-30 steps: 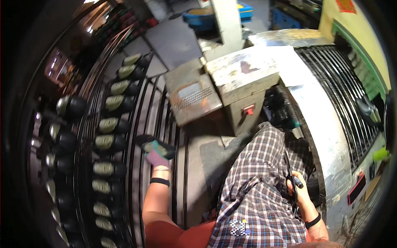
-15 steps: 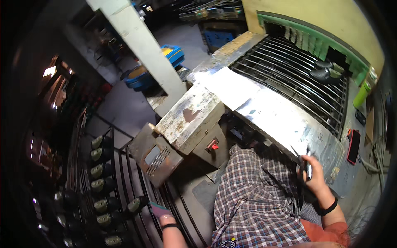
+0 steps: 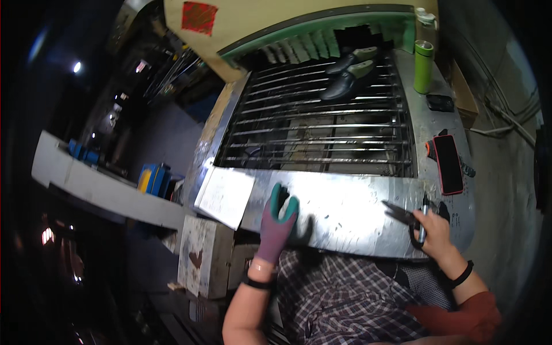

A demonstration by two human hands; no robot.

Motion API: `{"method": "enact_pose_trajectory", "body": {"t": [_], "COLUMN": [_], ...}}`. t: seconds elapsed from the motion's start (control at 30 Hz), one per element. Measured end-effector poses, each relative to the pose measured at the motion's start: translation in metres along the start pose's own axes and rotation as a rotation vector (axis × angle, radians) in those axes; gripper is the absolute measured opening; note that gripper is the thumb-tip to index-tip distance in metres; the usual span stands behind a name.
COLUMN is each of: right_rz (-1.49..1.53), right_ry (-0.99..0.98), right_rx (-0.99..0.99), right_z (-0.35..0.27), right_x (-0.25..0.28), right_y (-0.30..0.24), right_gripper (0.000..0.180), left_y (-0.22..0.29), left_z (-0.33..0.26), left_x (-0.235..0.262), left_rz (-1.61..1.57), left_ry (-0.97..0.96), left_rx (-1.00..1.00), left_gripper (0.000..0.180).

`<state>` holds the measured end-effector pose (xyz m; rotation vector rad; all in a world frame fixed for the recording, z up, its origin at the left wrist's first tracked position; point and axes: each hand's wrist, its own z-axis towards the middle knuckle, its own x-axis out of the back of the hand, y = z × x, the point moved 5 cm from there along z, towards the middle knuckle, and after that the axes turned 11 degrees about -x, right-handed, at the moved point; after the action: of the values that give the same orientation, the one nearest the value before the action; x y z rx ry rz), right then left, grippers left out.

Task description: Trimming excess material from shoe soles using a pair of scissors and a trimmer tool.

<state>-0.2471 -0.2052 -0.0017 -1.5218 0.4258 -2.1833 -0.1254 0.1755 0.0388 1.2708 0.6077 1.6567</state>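
Note:
My left hand, in a purple glove with green fingertips, is raised over the near metal tabletop. Its thumb and fingers are apart, and I see nothing held between them. My bare right hand is closed around a pair of dark scissors and a silver-and-black marker pen. The scissor blades point left above the tabletop. Beyond, at the far end of the metal rollers, lie a dark shoe and another shoe, with pale green lasts showing in them.
White paper lies on the tabletop's left end. Along the right edge are a red-framed phone, a small black object and a green bottle. A worn box stands at lower left, near a pale post.
My view has swung from the shoe rack on the left to the rollers. My left hand has come up from beside the rack to above the tabletop. The right hand keeps its scissors and pen.

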Motion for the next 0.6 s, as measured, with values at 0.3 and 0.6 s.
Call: {"method": "enact_pose_trajectory", "body": {"t": [0.3, 0.6], "right_rz": [0.021, 0.183], "right_ry": [-0.198, -0.264], "right_rx": [-0.104, -0.131], "right_z": [0.001, -0.004], "right_x": [0.000, -0.012], "right_y": [0.008, 0.011], "right_gripper": [0.045, 0.038], "left_y": [-0.041, -0.077], "left_z": [0.263, 0.336], "left_x": [-0.144, -0.217], "left_rz": [0.758, 0.994], "left_ry": [-0.303, -0.405], "left_rx": [-0.336, -0.121], "left_gripper": [0.101, 0.092]}}
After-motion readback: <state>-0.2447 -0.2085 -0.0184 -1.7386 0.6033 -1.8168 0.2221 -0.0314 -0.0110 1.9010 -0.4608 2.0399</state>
